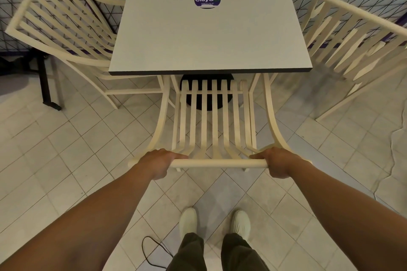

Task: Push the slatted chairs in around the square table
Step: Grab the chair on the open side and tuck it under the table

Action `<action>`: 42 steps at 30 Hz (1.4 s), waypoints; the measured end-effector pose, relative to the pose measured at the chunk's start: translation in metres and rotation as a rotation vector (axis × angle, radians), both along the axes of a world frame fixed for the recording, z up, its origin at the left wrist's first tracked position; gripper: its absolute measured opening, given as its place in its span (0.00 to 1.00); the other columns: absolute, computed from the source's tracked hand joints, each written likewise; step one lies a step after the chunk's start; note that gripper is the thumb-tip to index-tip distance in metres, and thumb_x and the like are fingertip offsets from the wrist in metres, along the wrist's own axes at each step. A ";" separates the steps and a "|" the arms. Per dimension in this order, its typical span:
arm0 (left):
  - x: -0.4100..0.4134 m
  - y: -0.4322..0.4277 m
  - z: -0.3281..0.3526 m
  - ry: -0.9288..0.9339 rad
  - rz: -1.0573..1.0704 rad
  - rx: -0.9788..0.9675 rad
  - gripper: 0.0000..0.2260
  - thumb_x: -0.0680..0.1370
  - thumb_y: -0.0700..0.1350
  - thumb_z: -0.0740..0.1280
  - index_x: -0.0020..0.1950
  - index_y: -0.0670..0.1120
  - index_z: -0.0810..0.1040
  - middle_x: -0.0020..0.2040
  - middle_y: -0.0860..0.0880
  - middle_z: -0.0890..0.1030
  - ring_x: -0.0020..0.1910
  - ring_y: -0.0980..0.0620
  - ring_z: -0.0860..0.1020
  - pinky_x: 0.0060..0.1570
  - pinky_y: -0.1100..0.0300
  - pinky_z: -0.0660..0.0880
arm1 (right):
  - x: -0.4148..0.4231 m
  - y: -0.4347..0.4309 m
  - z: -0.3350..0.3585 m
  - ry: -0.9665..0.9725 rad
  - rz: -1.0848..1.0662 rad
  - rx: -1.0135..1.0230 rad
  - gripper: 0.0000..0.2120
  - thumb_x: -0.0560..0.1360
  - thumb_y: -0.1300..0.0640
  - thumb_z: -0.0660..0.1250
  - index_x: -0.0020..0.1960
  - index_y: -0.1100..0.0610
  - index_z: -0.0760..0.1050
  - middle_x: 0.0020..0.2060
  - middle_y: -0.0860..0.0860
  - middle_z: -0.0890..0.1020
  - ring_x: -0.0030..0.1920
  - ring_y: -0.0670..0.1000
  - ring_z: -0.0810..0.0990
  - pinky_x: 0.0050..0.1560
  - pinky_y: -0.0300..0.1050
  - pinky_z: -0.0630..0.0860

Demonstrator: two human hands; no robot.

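Note:
A cream slatted chair (214, 116) stands right in front of me, its seat partly under the near edge of the grey square table (209, 35). My left hand (157, 164) and my right hand (279, 161) both grip the chair's top rail, one at each end. Another slatted chair (63, 22) sits at the table's left side, and a third slatted chair (352, 44) at its right side. The seat fronts of both side chairs are hidden beneath the tabletop.
A round purple sticker (207, 0) lies on the tabletop. The table's black round base (207, 99) shows under it. A black metal leg (47, 86) stands at the left. A black cable (154, 251) loops on the tiled floor near my shoes. Patterned walls close off the back.

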State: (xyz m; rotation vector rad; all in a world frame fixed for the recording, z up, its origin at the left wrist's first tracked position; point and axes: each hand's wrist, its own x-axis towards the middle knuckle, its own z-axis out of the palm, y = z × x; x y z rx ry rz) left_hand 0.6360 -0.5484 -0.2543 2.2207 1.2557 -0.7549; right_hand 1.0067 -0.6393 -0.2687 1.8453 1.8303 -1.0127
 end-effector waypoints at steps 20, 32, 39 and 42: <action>-0.009 0.013 0.002 0.033 -0.001 -0.041 0.41 0.76 0.31 0.62 0.70 0.75 0.59 0.51 0.51 0.75 0.42 0.50 0.77 0.37 0.58 0.72 | -0.008 0.009 -0.006 0.031 0.006 0.028 0.34 0.70 0.65 0.70 0.69 0.37 0.70 0.53 0.45 0.79 0.47 0.48 0.76 0.52 0.44 0.73; -0.009 0.010 0.007 0.077 -0.009 -0.013 0.40 0.77 0.32 0.62 0.74 0.71 0.56 0.52 0.50 0.75 0.40 0.51 0.76 0.35 0.58 0.70 | -0.011 0.008 -0.006 -0.005 0.015 0.036 0.35 0.70 0.65 0.69 0.71 0.37 0.68 0.54 0.46 0.78 0.48 0.48 0.76 0.53 0.44 0.73; -0.009 -0.011 0.012 -0.034 0.001 0.098 0.37 0.75 0.55 0.69 0.79 0.59 0.52 0.67 0.53 0.73 0.57 0.49 0.74 0.48 0.54 0.71 | -0.025 -0.004 0.012 -0.134 0.005 0.088 0.33 0.74 0.59 0.68 0.74 0.39 0.62 0.57 0.48 0.77 0.48 0.50 0.77 0.46 0.43 0.75; -0.003 -0.025 0.015 -0.043 -0.021 0.127 0.38 0.75 0.59 0.67 0.79 0.54 0.53 0.71 0.51 0.68 0.66 0.48 0.68 0.61 0.50 0.67 | -0.035 -0.014 0.025 -0.142 0.039 0.150 0.31 0.75 0.49 0.68 0.75 0.43 0.60 0.59 0.50 0.77 0.53 0.52 0.78 0.52 0.48 0.75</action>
